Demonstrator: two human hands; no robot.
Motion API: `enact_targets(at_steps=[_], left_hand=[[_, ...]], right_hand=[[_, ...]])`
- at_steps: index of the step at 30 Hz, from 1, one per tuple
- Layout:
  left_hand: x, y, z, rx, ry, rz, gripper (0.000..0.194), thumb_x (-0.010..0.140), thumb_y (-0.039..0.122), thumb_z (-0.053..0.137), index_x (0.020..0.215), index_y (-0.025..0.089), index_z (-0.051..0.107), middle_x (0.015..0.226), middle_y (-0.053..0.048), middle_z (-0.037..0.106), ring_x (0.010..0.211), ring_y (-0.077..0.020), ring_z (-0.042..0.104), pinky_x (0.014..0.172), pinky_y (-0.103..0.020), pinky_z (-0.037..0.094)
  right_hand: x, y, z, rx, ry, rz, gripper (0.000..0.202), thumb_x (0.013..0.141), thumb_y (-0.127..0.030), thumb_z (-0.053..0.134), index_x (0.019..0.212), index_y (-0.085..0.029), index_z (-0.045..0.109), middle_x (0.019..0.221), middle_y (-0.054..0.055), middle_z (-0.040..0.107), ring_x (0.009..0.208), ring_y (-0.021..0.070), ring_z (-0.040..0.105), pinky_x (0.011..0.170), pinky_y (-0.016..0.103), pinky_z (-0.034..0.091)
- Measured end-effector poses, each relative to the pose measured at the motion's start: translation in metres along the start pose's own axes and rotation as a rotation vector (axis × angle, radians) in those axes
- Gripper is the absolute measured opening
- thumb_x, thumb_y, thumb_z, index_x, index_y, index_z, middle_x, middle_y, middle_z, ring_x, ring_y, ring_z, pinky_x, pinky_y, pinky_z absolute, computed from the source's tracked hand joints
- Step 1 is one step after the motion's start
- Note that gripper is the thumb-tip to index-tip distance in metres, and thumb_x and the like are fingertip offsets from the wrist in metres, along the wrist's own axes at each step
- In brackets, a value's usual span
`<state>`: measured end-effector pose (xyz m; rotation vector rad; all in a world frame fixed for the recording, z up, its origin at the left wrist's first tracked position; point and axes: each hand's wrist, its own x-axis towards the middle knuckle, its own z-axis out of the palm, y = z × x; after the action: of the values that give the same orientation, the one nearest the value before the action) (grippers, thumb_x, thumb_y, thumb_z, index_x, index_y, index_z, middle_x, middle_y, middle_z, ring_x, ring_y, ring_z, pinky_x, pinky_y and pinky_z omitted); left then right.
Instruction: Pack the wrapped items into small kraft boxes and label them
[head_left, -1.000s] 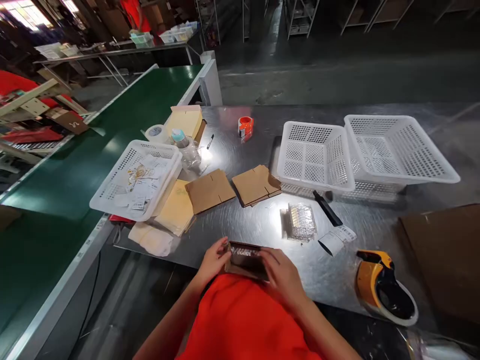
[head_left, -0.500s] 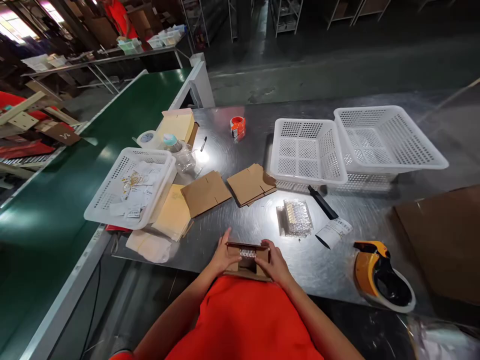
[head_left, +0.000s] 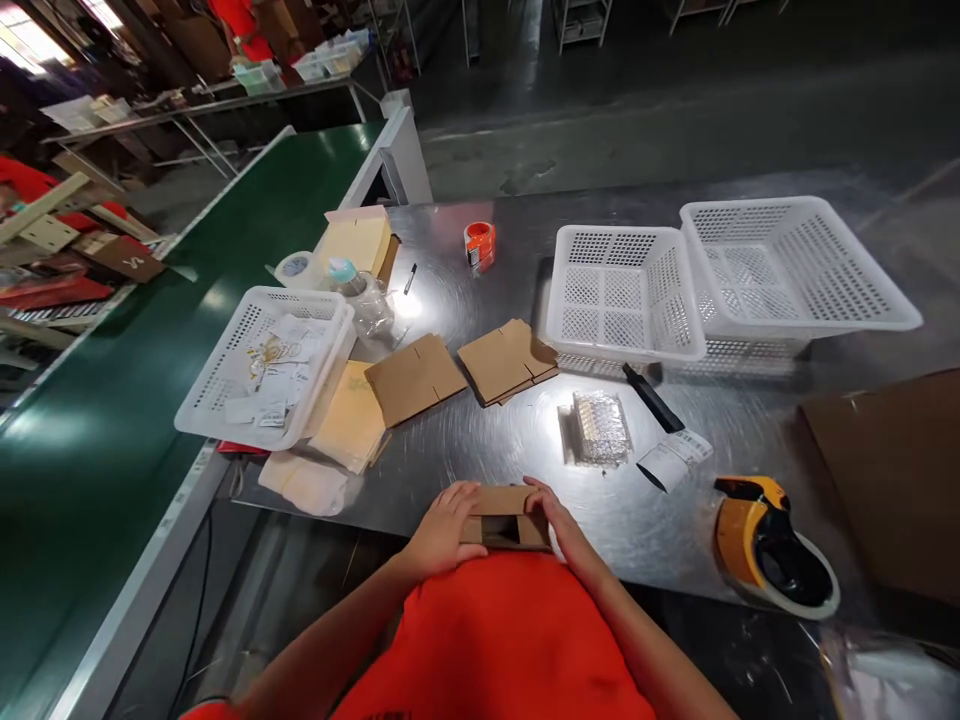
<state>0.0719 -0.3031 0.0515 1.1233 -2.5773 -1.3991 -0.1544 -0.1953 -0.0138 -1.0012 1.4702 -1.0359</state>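
A small cardboard box point(head_left: 501, 500) is at the table's front edge, close against my red shirt. My left hand point(head_left: 444, 528) grips its left end, fingers over the top flap and thumb low at the front. Around the right end curls my right hand point(head_left: 559, 520), fingers on the flap's corner. The far flap is folded inward, and a dark gap shows between the flaps; what lies inside is hidden. Beyond the box, a bubble-wrapped pack point(head_left: 600, 428) lies on the metal table, with flat cardboard pieces point(head_left: 508, 362) farther off.
Two white baskets point(head_left: 626, 350) stand at the back right. A tape dispenser point(head_left: 772, 545) and a black strip-like object point(head_left: 652, 398) lie on the right. At left, a white basket point(head_left: 202, 415) holds tagged items, near a spray bottle point(head_left: 367, 305). A green conveyor point(head_left: 135, 400) runs alongside.
The box's far flap has been folded inward, covering the bubble-wrapped content seen before. My left fingers have moved onto the flap. The view has shifted slightly.
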Motion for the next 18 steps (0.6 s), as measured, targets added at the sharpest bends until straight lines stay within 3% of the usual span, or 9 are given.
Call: enact_targets(at_steps=[3, 6, 10, 12, 14, 18], left_hand=[[0.003, -0.004, 0.014, -0.096, 0.157, -0.086, 0.047, 0.074, 0.047, 0.074, 0.111, 0.02, 0.063, 0.137, -0.015, 0.054, 0.132, -0.033, 0.044, 0.114, -0.053, 0.031], [-0.003, -0.011, 0.022, -0.425, 0.314, -0.2, 0.063, 0.076, 0.06, 0.066, 0.124, 0.02, 0.055, 0.144, -0.016, 0.045, 0.136, -0.0326, 0.041, 0.112, -0.05, 0.036], [-0.014, -0.017, 0.022, -0.908, 0.25, -0.364, 0.085, 0.069, 0.063, 0.072, 0.138, 0.021, 0.046, 0.146, -0.016, 0.047, 0.133, -0.032, 0.047, 0.107, -0.045, 0.042], [-0.016, -0.018, 0.021, -0.951, 0.215, -0.361, 0.088, 0.063, 0.057, 0.079, 0.137, 0.022, 0.047, 0.143, -0.015, 0.05, 0.129, -0.0309, 0.05, 0.107, -0.042, 0.042], [-0.012, -0.02, 0.021, -0.91, 0.208, -0.35, 0.08, 0.066, 0.052, 0.079, 0.134, 0.023, 0.049, 0.138, -0.013, 0.055, 0.122, -0.0282, 0.055, 0.104, -0.04, 0.044], [0.009, -0.026, 0.024, -0.658, 0.214, -0.361, 0.066, 0.063, 0.041, 0.082, 0.121, 0.023, 0.057, 0.125, -0.009, 0.056, 0.111, -0.025, 0.057, 0.1, -0.039, 0.045]], right_hand=[[-0.002, -0.003, 0.005, 0.065, 0.023, 0.03, 0.047, 0.084, -0.07, 0.044, 0.079, -0.024, 0.054, 0.136, 0.012, 0.054, 0.137, 0.0276, 0.04, 0.11, 0.047, 0.036], [-0.004, -0.006, 0.007, 0.124, 0.028, 0.042, 0.046, 0.078, -0.07, 0.055, 0.08, -0.024, 0.052, 0.141, 0.014, 0.051, 0.137, 0.0303, 0.04, 0.108, 0.048, 0.037], [-0.005, 0.0, 0.006, 0.132, 0.015, 0.053, 0.048, 0.075, -0.07, 0.058, 0.084, -0.024, 0.052, 0.149, 0.014, 0.041, 0.134, 0.0313, 0.044, 0.103, 0.047, 0.041], [-0.006, 0.003, 0.006, 0.134, 0.004, 0.056, 0.048, 0.075, -0.07, 0.057, 0.087, -0.024, 0.052, 0.152, 0.014, 0.038, 0.132, 0.0309, 0.045, 0.099, 0.046, 0.044], [-0.005, 0.003, 0.007, 0.136, -0.006, 0.054, 0.048, 0.075, -0.07, 0.056, 0.088, -0.024, 0.051, 0.152, 0.014, 0.038, 0.132, 0.0307, 0.046, 0.098, 0.045, 0.045], [-0.004, 0.0, 0.01, 0.075, 0.034, 0.037, 0.041, 0.077, -0.064, 0.055, 0.083, -0.024, 0.05, 0.147, 0.014, 0.044, 0.132, 0.0299, 0.045, 0.1, 0.044, 0.043]])
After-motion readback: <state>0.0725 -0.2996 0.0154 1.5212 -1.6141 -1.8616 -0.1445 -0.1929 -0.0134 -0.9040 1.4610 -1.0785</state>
